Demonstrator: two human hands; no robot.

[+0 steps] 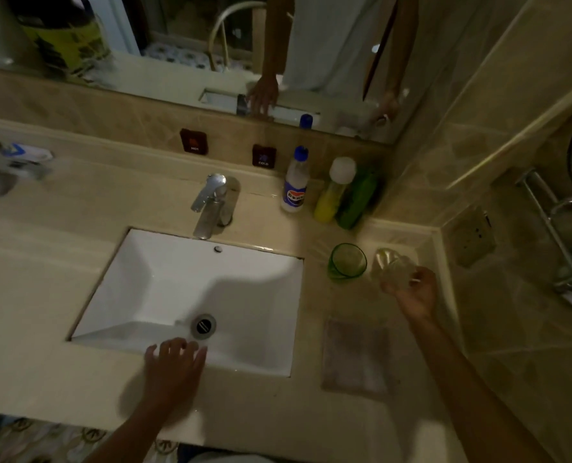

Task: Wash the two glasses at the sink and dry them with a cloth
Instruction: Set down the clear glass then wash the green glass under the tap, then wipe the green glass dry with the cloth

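Note:
A green glass [347,261] stands upright on the counter, right of the white sink [164,279]. Just to its right, a clear glass [393,267] is tilted on its side, and my right hand [411,292] is shut on it, slightly above the counter. My left hand [174,364] hovers over the sink's near edge with fingers apart, holding nothing, just in front of the drain [203,325]. A pale folded cloth [356,355] lies flat on the counter, nearer to me than the glasses. The chrome tap [211,203] stands behind the sink; no water runs from it.
Three bottles stand at the back right: a white one with a blue cap [296,182], a yellow one [333,192] and a green one [358,198]. A mirror [177,45] spans the back wall. On the right wall hang a metal rack [551,225] and a socket [473,238].

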